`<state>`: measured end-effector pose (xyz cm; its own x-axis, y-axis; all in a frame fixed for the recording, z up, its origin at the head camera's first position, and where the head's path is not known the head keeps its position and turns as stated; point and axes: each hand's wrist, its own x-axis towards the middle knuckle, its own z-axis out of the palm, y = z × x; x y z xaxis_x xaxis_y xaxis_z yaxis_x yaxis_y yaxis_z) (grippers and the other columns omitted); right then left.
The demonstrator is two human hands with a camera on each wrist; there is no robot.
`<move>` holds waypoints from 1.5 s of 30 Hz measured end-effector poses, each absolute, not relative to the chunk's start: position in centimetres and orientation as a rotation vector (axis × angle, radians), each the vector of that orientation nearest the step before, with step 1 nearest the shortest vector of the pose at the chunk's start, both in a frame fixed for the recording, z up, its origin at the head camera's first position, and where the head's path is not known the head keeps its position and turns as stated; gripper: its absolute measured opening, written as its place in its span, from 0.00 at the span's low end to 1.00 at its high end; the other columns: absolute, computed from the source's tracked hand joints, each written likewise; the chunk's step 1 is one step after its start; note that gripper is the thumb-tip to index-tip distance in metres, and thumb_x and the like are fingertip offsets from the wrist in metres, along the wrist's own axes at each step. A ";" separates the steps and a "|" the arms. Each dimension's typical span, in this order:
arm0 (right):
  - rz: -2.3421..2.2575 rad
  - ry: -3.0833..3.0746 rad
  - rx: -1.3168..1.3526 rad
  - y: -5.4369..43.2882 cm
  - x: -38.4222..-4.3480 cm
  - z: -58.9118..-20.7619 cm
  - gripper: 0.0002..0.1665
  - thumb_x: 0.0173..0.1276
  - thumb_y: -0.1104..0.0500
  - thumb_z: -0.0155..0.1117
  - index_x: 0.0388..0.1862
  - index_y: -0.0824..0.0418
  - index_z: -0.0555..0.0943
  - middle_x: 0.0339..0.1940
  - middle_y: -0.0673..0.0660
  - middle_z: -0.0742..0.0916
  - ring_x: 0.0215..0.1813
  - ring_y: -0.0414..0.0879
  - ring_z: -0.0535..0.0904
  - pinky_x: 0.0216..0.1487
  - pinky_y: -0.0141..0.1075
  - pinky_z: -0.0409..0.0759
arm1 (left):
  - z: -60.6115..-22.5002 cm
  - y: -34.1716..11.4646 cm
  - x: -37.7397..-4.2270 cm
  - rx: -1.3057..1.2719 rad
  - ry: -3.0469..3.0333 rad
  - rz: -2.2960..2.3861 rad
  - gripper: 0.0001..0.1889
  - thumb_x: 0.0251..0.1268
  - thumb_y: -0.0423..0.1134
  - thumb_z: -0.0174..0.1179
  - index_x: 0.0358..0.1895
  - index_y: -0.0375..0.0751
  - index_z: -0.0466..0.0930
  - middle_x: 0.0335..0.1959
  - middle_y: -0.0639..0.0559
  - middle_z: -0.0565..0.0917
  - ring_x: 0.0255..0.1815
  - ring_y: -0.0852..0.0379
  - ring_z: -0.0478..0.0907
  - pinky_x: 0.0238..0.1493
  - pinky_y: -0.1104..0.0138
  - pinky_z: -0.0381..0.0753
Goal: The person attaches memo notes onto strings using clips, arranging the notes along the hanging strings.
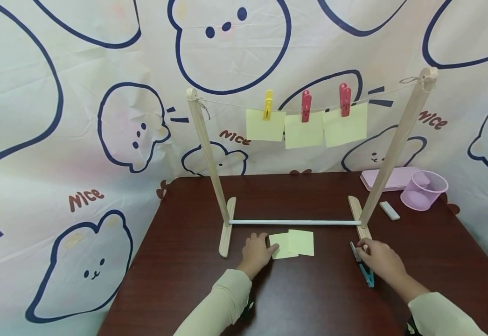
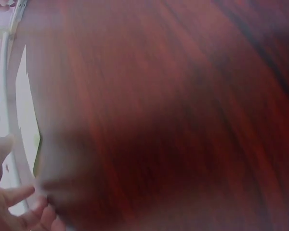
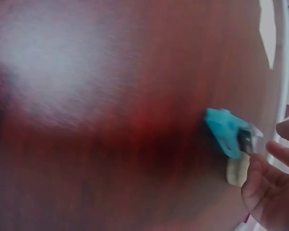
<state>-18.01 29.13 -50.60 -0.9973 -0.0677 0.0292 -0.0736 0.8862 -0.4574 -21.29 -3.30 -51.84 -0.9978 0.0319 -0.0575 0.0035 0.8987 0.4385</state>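
Note:
My left hand (image 1: 257,254) is on the table at the left side of two overlapping pale yellow sticky notes (image 1: 301,242), thumb at their edge. In the left wrist view its fingers are apart, beside the notes (image 2: 26,110). Close to the stand's right foot, my right hand (image 1: 380,262) is over a small teal-handled tool (image 1: 368,276) with a grey end. The right wrist view shows thumb and fingers apart, fingertips near the tool's grey end; the teal part (image 3: 224,130) is blurred, its kind unclear.
A wooden stand with two posts (image 1: 208,154) and a white crossbar (image 1: 294,222) carries a string. One yellow clip (image 1: 268,105) and two red clips (image 1: 306,106) hold three sticky notes (image 1: 265,130). A white block (image 1: 389,211), a pink cup (image 1: 422,198) and a pink case (image 1: 391,178) lie at right.

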 end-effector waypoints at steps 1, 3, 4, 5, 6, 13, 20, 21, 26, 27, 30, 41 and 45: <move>0.706 -3.059 0.110 29.1 -17.9 -50.9 0.14 0.64 0.53 0.60 0.42 0.62 0.79 0.20 0.49 0.75 0.21 0.43 0.68 0.18 0.38 0.65 | -52.0 -3.1 -21.3 0.011 3.016 0.688 0.29 0.58 0.57 0.59 0.56 0.40 0.75 0.44 0.41 0.73 0.45 0.43 0.71 0.40 0.50 0.73; 0.638 -3.088 0.107 28.9 -17.7 -51.4 0.18 0.63 0.49 0.61 0.41 0.62 0.79 0.22 0.51 0.76 0.23 0.44 0.70 0.19 0.40 0.67 | -52.3 -2.9 -21.3 -0.014 3.049 0.694 0.29 0.56 0.58 0.61 0.54 0.39 0.76 0.41 0.41 0.73 0.42 0.43 0.70 0.37 0.51 0.73; 0.602 -3.097 0.109 28.7 -17.6 -51.6 0.19 0.62 0.47 0.62 0.40 0.62 0.79 0.23 0.51 0.76 0.24 0.44 0.71 0.19 0.40 0.67 | -52.5 -2.7 -21.3 -0.026 3.065 0.700 0.30 0.54 0.58 0.62 0.53 0.38 0.76 0.40 0.41 0.73 0.41 0.44 0.70 0.36 0.51 0.72; 0.571 -3.104 0.112 28.6 -17.6 -51.8 0.21 0.61 0.46 0.63 0.40 0.62 0.79 0.23 0.52 0.76 0.24 0.45 0.71 0.19 0.40 0.68 | -52.7 -2.6 -21.3 -0.035 3.078 0.702 0.30 0.53 0.58 0.63 0.52 0.38 0.77 0.39 0.42 0.73 0.40 0.44 0.70 0.36 0.52 0.72; 0.540 -3.106 0.122 28.4 -17.6 -52.0 0.22 0.60 0.45 0.64 0.41 0.62 0.78 0.24 0.53 0.76 0.24 0.45 0.71 0.19 0.41 0.68 | -52.9 -2.5 -21.3 -0.044 3.093 0.707 0.30 0.52 0.57 0.65 0.52 0.38 0.77 0.38 0.42 0.72 0.39 0.45 0.70 0.35 0.52 0.72; 0.483 -3.086 0.149 27.5 -17.3 -52.6 0.17 0.58 0.51 0.68 0.36 0.61 0.75 0.22 0.52 0.73 0.19 0.43 0.66 0.16 0.37 0.63 | -53.5 -2.4 -20.8 -0.038 3.176 0.770 0.24 0.48 0.50 0.70 0.48 0.41 0.80 0.38 0.45 0.73 0.37 0.48 0.69 0.34 0.56 0.70; 0.525 -3.048 0.164 27.2 -17.4 -52.9 0.12 0.56 0.58 0.68 0.26 0.56 0.71 0.19 0.50 0.70 0.18 0.42 0.65 0.15 0.36 0.62 | -53.5 -2.2 -20.5 -0.032 3.205 0.948 0.20 0.48 0.40 0.71 0.47 0.44 0.79 0.34 0.50 0.79 0.34 0.51 0.74 0.37 0.57 0.70; 0.543 -3.050 0.160 27.1 -17.5 -52.8 0.12 0.57 0.59 0.67 0.25 0.55 0.71 0.18 0.49 0.70 0.17 0.42 0.65 0.15 0.36 0.61 | -53.6 -2.2 -20.5 -0.042 3.203 0.992 0.20 0.48 0.38 0.71 0.47 0.44 0.78 0.32 0.52 0.80 0.33 0.52 0.75 0.37 0.57 0.70; 0.686 -3.016 0.143 27.1 -17.7 -51.6 0.08 0.57 0.62 0.65 0.29 0.59 0.73 0.17 0.49 0.72 0.18 0.43 0.66 0.17 0.36 0.62 | -53.5 -2.2 -20.5 -0.105 3.105 1.249 0.24 0.48 0.28 0.67 0.51 0.42 0.75 0.23 0.54 0.79 0.22 0.60 0.72 0.38 0.57 0.69; 0.739 -2.990 0.147 27.2 -17.9 -51.1 0.08 0.56 0.63 0.65 0.32 0.61 0.74 0.18 0.50 0.74 0.19 0.43 0.67 0.18 0.36 0.63 | -53.5 -2.4 -20.5 -0.122 3.060 1.311 0.24 0.48 0.26 0.66 0.52 0.41 0.75 0.22 0.54 0.78 0.20 0.61 0.71 0.37 0.57 0.71; 1.018 -2.915 0.173 27.5 -18.5 -49.8 0.19 0.57 0.66 0.64 0.48 0.67 0.74 0.25 0.56 0.80 0.17 0.43 0.71 0.17 0.37 0.69 | -52.8 -3.1 -20.9 -0.166 2.922 1.486 0.23 0.48 0.23 0.61 0.52 0.36 0.76 0.23 0.51 0.78 0.20 0.60 0.71 0.33 0.59 0.74; 2.675 -2.569 0.203 27.9 -20.5 -41.8 0.41 0.74 0.57 0.45 0.69 0.75 0.34 0.39 0.59 0.76 0.34 0.46 0.82 0.37 0.36 0.80 | -45.4 -7.0 -22.7 -0.246 2.648 1.988 0.10 0.64 0.35 0.55 0.42 0.32 0.80 0.31 0.45 0.77 0.25 0.57 0.72 0.28 0.58 0.79; 2.643 -2.621 0.357 26.3 -21.1 -38.4 0.33 0.76 0.51 0.42 0.70 0.66 0.48 0.45 0.64 0.72 0.34 0.47 0.82 0.36 0.37 0.81 | -42.0 -8.0 -23.0 -0.231 2.454 2.211 0.12 0.70 0.39 0.50 0.46 0.33 0.75 0.32 0.45 0.76 0.13 0.59 0.75 0.11 0.62 0.76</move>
